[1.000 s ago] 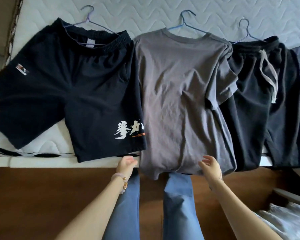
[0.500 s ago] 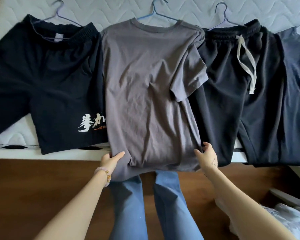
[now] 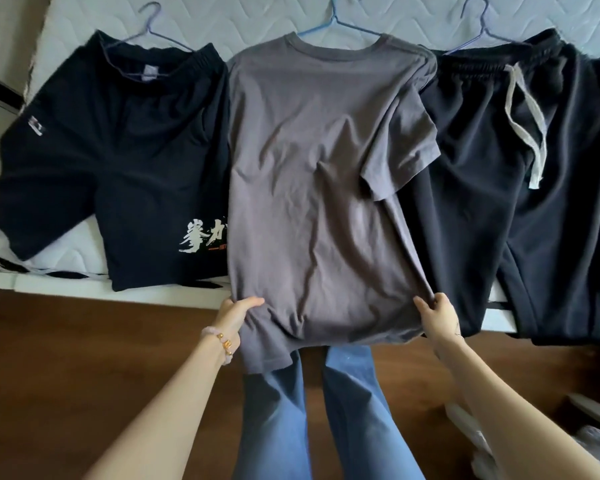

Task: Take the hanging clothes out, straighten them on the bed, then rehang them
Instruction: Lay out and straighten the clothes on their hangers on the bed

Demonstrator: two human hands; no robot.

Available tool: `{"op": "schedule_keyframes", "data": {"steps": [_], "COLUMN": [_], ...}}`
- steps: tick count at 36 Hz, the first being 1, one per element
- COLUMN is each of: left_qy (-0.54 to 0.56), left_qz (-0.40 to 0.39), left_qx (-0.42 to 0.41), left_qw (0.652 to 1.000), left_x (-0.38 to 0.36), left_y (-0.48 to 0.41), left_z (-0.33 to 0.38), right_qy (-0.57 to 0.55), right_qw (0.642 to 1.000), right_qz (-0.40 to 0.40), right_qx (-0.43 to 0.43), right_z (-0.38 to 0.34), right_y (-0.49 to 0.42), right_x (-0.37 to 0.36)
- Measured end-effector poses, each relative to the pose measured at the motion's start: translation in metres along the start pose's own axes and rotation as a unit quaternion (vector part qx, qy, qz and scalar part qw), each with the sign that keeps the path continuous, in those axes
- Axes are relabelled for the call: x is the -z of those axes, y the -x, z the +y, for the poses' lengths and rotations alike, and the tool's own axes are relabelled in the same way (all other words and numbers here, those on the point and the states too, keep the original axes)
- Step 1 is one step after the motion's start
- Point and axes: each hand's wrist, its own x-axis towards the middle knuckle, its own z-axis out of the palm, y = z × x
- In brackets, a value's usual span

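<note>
Left hand (image 3: pixel 234 315) and right hand (image 3: pixel 439 317) pinch the grey T-shirt (image 3: pixel 321 188) hem at 7 and 5 o'clock. At 9 o'clock, black shorts (image 3: pixel 118 161) show white characters "拳力", partly covered.

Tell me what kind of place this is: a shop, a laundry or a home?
Most likely a bedroom in a home. A grey T-shirt on a wire hanger lies on a bare quilted mattress, a wooden floor runs beside it, and the left hand and the right hand grip the shirt's hem.
</note>
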Motion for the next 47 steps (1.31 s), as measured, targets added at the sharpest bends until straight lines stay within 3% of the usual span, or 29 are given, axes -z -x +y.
{"op": "schedule_keyframes", "data": {"steps": [9,17,19,21,23,25,28,31,34,36,41,47], "left_qy": [0.075,0.117,0.073,-0.052,-0.250,-0.354,-0.342,-0.204,-0.091,-0.073,-0.218,-0.323], "left_qz": [-0.036,0.012,0.041,0.073,0.109,0.122,0.075,0.022,0.041,0.056,0.153,0.217], "left_qx": [-0.052,-0.066,-0.074,-0.075,-0.091,-0.093,-0.097,-0.109,-0.120,-0.142,-0.200,-0.134], "left_qw": [0.995,0.991,0.994,0.993,0.958,0.923,0.932,0.973,0.988,0.986,0.943,0.912], "left_x": [0.051,0.067,0.070,0.077,0.085,0.090,0.086,0.087,0.106,0.119,0.156,0.183], "left_y": [0.013,0.011,0.008,0.005,0.001,0.001,0.008,0.012,0.010,0.015,0.016,-0.019], "left_z": [0.014,0.032,0.034,0.035,0.037,0.037,0.038,0.036,0.036,0.040,0.039,0.027], "right_qy": [-0.002,0.005,0.009,0.012,0.014,0.014,0.025,0.035,0.039,0.041,0.049,0.087], "right_qw": [0.999,0.999,1.000,0.999,0.998,0.998,0.997,0.997,0.997,0.997,0.996,0.991], "right_qz": [0.040,0.031,0.027,0.030,0.039,0.044,0.044,0.032,0.025,0.020,-0.027,-0.090], "right_qx": [0.000,0.006,0.013,0.023,0.037,0.045,0.055,0.064,0.068,0.070,0.064,0.037], "right_z": [-0.002,-0.003,-0.002,-0.002,-0.003,-0.005,-0.006,-0.004,-0.002,-0.001,0.001,0.008], "right_y": [-0.006,-0.006,-0.004,-0.003,-0.003,-0.001,0.001,0.001,0.000,0.000,0.010,0.022], "right_x": [0.031,0.033,0.034,0.036,0.040,0.044,0.049,0.052,0.055,0.057,0.042,0.009]}}
